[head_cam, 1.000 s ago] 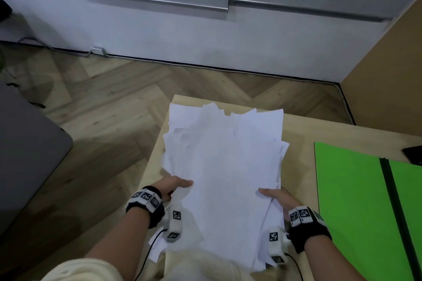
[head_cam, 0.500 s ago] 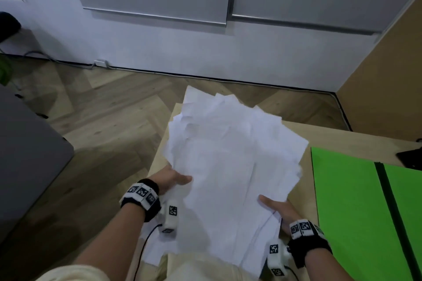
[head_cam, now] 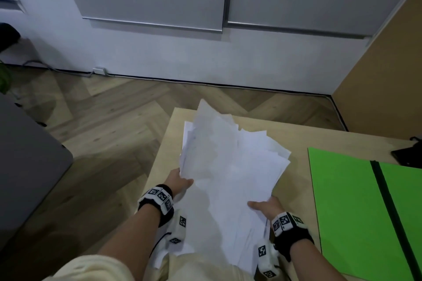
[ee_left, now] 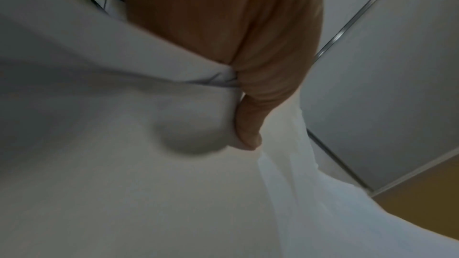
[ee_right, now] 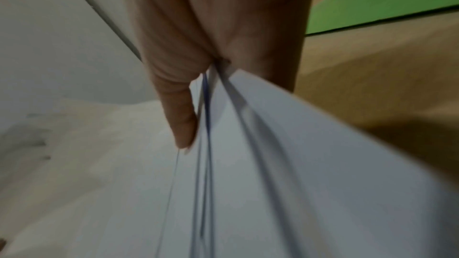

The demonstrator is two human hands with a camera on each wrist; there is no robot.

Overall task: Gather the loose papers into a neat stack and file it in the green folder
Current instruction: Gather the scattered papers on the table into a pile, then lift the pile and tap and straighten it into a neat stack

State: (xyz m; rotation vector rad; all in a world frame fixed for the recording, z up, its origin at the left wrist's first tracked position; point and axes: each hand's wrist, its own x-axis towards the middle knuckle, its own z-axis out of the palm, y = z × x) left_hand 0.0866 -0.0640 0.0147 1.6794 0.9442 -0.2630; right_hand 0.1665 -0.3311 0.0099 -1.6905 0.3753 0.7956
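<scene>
A herringbone wood floor (head_cam: 109, 121) ran up to a pale wall (head_cam: 182, 57) with grey panels, and a brown board (head_cam: 388, 64) stood at the right. Nearer, a light wooden table (head_cam: 294, 141) filled the lower middle of the head view. On its right part lay the green folder (head_cam: 347, 201), open and flat, with a dark spine running down it; a dark object, too cut off to identify, sat at its far corner. Left of the folder, apart from it, the papers (head_cam: 230, 173) were held up off the table as an uneven, fanned sheaf, the corners splayed at the far end and the near ends hanging toward the person's lap. The left hand (head_cam: 179, 181) gripped the sheaf's left edge, and the left wrist view showed its thumb (ee_left: 248, 123) pressed onto the top sheet with the sheets caught in the crook of the hand. The right hand (head_cam: 267, 209) pinched the right edge lower down; in the right wrist view its thumb (ee_right: 181, 117) lay on top and the sheet edges ran between thumb and palm. Both wrists wore black bands with printed markers.
</scene>
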